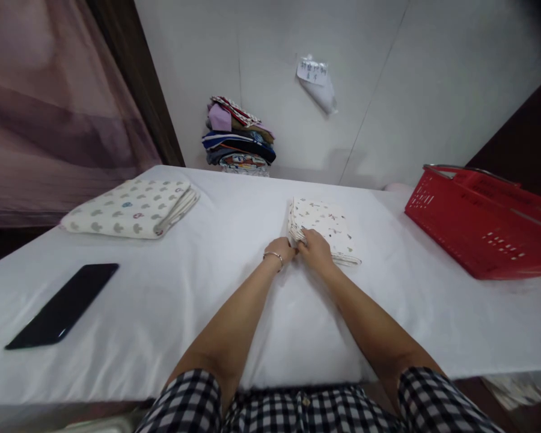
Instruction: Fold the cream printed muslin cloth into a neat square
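Observation:
A cream cloth point(327, 222) with a small scattered print lies folded into a thick, many-layered square in the middle of the table. Both hands are at its near left corner, side by side. My left hand point(281, 248), with a bracelet at the wrist, is closed at the corner's edge; its fingertips are partly hidden. My right hand point(316, 249) grips the layers at the same corner, thumb toward the left hand and fingers on top of the cloth. The cloth's right near corner lies flat on the table.
A folded cream cloth with mushroom-like prints point(130, 210) lies at the left on the white-covered table point(216, 313). Nearer stands a flat black tablet-like slab point(65, 307). At the right is a red plastic basket point(482, 219). Folded fabrics point(238, 135) are stacked beyond the far edge.

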`<action>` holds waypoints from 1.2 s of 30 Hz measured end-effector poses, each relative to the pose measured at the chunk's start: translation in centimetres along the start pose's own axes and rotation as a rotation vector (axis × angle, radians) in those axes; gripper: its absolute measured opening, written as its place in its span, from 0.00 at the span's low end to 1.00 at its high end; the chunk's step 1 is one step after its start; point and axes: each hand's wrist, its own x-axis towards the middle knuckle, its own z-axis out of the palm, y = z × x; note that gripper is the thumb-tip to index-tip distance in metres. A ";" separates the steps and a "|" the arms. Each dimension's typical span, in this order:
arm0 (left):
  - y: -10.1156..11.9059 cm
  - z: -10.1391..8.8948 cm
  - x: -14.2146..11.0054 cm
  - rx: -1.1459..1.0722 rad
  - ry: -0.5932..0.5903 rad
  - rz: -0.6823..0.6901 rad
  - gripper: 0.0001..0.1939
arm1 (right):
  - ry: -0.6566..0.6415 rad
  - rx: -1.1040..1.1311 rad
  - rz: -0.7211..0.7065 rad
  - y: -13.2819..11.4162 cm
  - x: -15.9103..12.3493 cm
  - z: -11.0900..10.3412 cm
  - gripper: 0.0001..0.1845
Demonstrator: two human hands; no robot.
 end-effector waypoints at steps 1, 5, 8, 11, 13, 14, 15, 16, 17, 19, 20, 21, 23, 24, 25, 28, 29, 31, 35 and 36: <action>0.2 0.1 -0.1 0.040 0.009 0.002 0.15 | 0.009 -0.006 -0.011 -0.1 0.0 0.0 0.19; 0.5 0.4 -0.3 0.019 0.014 0.023 0.14 | 0.044 -0.014 -0.044 -0.4 -0.1 0.0 0.18; 0.3 0.4 -0.2 -0.024 0.055 0.050 0.12 | 0.062 -0.016 -0.053 -0.6 -0.1 -0.2 0.18; 0.2 0.6 0.1 -0.143 0.093 0.059 0.10 | 0.076 -0.016 -0.054 -0.6 0.1 -0.4 0.17; 0.2 0.8 0.4 -0.354 0.044 0.013 0.07 | 0.080 -0.028 -0.052 -0.6 0.3 -0.6 0.17; 0.1 0.9 0.6 -0.463 0.000 -0.017 0.06 | 0.076 -0.041 -0.053 -0.6 0.4 -0.7 0.17; 0.0 0.9 0.7 -0.553 -0.044 -0.047 0.06 | 0.065 -0.058 -0.054 -0.5 0.5 -0.7 0.17; -0.2 1.0 0.8 -0.618 -0.079 -0.070 0.06 | 0.051 -0.076 -0.055 -0.6 0.6 -0.8 0.17; -0.4 1.1 0.9 -0.656 -0.100 -0.084 0.06 | 0.034 -0.094 -0.059 -0.6 0.7 -0.8 0.17; -0.9 1.2 1.0 -0.713 -0.116 -0.103 0.08 | 0.008 -0.120 -0.072 -0.9 0.6 -0.8 0.17; -1.2 1.2 1.0 -0.744 -0.118 -0.116 0.10 | -0.003 -0.129 -0.082 -1.1 0.6 -0.8 0.17; -1.4 1.2 0.9 -0.771 -0.116 -0.129 0.12 | -0.016 -0.140 -0.091 -1.3 0.5 -0.7 0.17; -1.8 1.3 0.8 -0.815 -0.098 -0.152 0.17 | -0.062 -0.166 -0.105 -1.8 0.3 -0.5 0.15; -1.8 1.3 0.7 -0.832 -0.084 -0.159 0.19 | -0.092 -0.181 -0.104 -2.0 0.2 -0.4 0.14; -1.9 1.3 0.5 -0.847 -0.071 -0.161 0.21 | -0.120 -0.194 -0.099 -2.2 0.2 -0.4 0.14; -1.6 1.4 0.2 -0.881 -0.036 -0.148 0.23 | -0.140 -0.206 -0.089 -2.4 0.1 -0.3 0.14; -1.5 1.3 0.1 -0.892 -0.028 -0.141 0.23 | -0.122 -0.203 -0.088 -2.4 0.1 -0.3 0.14; -1.3 1.2 -0.1 -0.917 -0.017 -0.133 0.24 | -0.085 -0.199 -0.083 -2.3 0.1 -0.3 0.14; -1.4 0.8 -0.1 -0.979 -0.054 -0.153 0.29 | -0.102 -0.207 -0.072 -2.4 0.1 0.1 0.14; -1.5 0.6 -0.2 -0.995 -0.073 -0.158 0.30 | -0.110 -0.206 -0.070 -2.5 0.1 0.3 0.14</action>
